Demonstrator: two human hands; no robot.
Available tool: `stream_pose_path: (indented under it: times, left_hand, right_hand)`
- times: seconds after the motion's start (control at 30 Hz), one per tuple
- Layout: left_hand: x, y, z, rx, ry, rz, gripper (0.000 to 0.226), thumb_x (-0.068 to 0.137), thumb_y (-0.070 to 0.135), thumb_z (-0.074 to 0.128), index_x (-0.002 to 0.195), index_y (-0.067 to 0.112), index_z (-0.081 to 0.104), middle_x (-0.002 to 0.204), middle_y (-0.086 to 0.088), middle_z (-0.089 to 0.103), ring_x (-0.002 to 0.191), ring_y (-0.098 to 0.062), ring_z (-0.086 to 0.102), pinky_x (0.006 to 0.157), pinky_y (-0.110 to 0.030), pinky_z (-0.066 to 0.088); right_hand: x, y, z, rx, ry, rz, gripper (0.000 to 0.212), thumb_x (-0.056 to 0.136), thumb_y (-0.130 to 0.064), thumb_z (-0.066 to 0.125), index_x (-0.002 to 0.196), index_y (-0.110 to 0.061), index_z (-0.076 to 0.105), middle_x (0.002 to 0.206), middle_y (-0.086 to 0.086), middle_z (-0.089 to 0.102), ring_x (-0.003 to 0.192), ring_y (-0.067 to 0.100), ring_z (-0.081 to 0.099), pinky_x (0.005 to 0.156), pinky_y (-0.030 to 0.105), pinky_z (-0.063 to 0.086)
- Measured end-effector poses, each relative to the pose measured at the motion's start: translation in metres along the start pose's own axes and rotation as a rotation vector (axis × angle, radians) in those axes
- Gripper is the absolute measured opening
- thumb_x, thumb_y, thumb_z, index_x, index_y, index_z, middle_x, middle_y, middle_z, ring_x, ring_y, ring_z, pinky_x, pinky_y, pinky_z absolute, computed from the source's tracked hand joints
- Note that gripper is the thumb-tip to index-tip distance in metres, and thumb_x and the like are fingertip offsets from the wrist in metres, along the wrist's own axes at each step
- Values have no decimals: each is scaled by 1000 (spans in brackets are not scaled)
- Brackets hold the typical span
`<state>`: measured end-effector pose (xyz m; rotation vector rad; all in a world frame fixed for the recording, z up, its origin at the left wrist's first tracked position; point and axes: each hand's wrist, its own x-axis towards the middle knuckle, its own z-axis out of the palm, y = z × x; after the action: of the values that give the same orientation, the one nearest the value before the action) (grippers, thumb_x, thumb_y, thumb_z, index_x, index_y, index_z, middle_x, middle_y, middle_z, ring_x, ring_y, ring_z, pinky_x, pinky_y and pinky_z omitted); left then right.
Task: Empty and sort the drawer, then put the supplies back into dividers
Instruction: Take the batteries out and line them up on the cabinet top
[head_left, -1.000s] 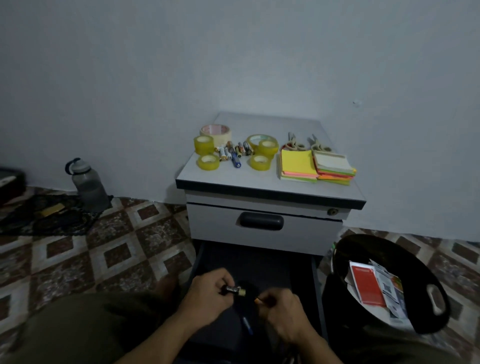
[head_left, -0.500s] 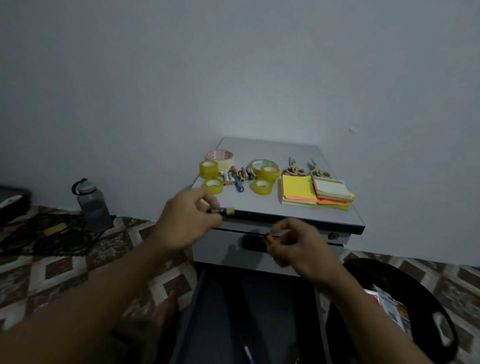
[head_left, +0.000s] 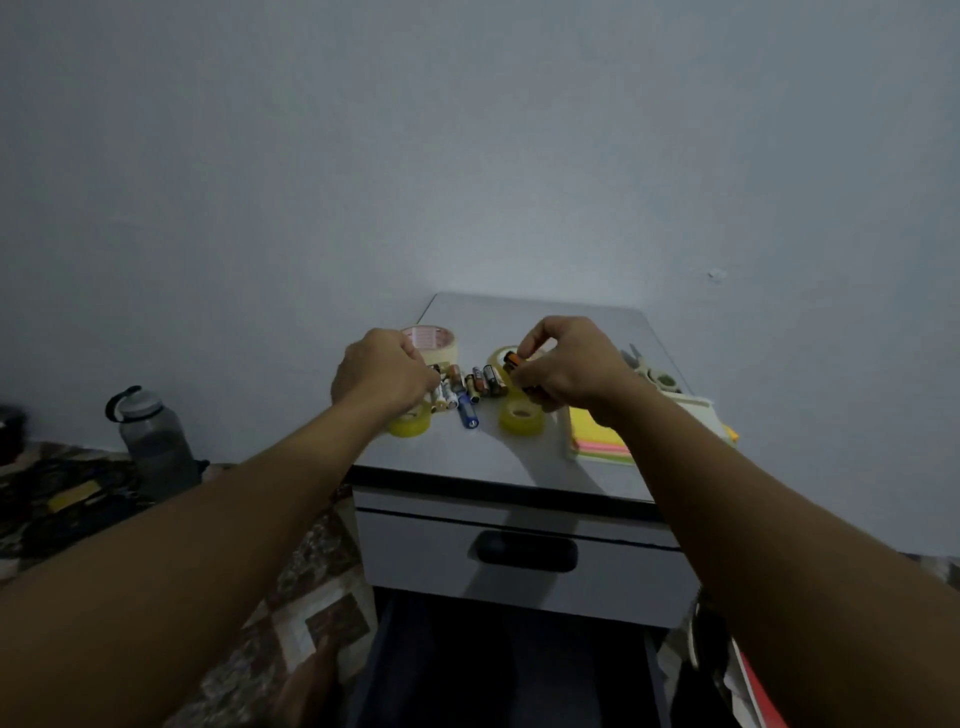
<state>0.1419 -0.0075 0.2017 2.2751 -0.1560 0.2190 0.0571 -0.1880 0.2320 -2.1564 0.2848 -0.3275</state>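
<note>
Mid-frame over the counter (head_left: 519, 462), the right hand (head_left: 566, 366) pinches an orange battery (head_left: 511, 359) just right of the battery pile (head_left: 470, 388), while the left hand (head_left: 387, 376) curls at the pile's left edge, whether round anything I cannot tell; the open drawer (head_left: 493, 670) lies dark at bottom centre.

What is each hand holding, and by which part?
The right hand pinches a battery by its body, orange end sticking out. The left hand curls over the battery pile; any hold is hidden.
</note>
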Motion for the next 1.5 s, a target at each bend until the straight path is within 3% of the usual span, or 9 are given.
stream_pose_path:
  times: [0.13, 0.27, 0.37, 0.5, 0.87, 1.1, 1.33, 1.5]
  left_hand:
    - [7, -4, 13, 92, 9, -12, 15, 69, 28, 79, 78, 21, 68, 86, -1, 70, 78, -24, 66, 69, -31, 56]
    - [9, -9, 20, 130, 24, 4, 19, 69, 29, 79, 83, 20, 70, 88, -2, 70, 80, -25, 66, 63, -27, 48]
    - [9, -12, 23, 160, 37, 24, 20, 71, 31, 79, 85, 20, 72, 89, -2, 70, 80, -25, 66, 62, -27, 47]
    - [10, -15, 24, 186, 40, 58, 14, 73, 30, 79, 83, 21, 73, 86, -1, 70, 77, -23, 65, 61, -26, 46]
    - [9, -19, 24, 185, 48, 103, 28, 71, 41, 83, 93, 25, 77, 97, -2, 72, 84, -24, 65, 64, -28, 47]
    - [5, -23, 22, 193, 52, 141, 29, 75, 42, 81, 97, 23, 79, 95, -2, 73, 82, -23, 64, 60, -25, 42]
    - [3, -25, 20, 191, 68, 150, 30, 77, 44, 79, 98, 23, 78, 93, -1, 73, 78, -21, 63, 55, -23, 39]
    - [2, -25, 18, 174, 61, 161, 30, 76, 41, 80, 100, 24, 78, 97, -1, 74, 81, -22, 63, 60, -25, 44]
  right_hand:
    - [32, -6, 5, -101, 3, -22, 18, 76, -5, 79, 80, -13, 64, 74, 5, 65, 58, 14, 54, 45, 22, 40]
    - [55, -1, 16, -149, 28, -17, 17, 74, -8, 81, 86, -5, 70, 81, 5, 68, 79, 20, 65, 67, 33, 56]
    - [66, 4, 23, -173, 32, 5, 20, 74, -10, 81, 90, -3, 72, 90, 10, 72, 88, 24, 68, 81, 39, 60]
    - [74, 4, 32, -189, 18, 13, 18, 74, -13, 81, 88, -6, 71, 91, 8, 72, 89, 23, 68, 81, 40, 60]
    - [83, 1, 59, -331, 28, 27, 23, 68, -26, 79, 86, -17, 67, 91, 4, 68, 90, 27, 65, 87, 49, 55]
    - [84, 0, 68, -469, 47, 1, 30, 69, -35, 72, 94, -22, 64, 98, 3, 65, 94, 27, 61, 91, 48, 50]
    - [82, 2, 69, -528, 38, -32, 29, 75, -35, 74, 99, -22, 64, 99, 2, 65, 95, 24, 60, 74, 37, 39]
    - [79, 4, 65, -498, -2, -65, 21, 76, -34, 73, 94, -24, 67, 96, 0, 67, 93, 20, 61, 69, 32, 43]
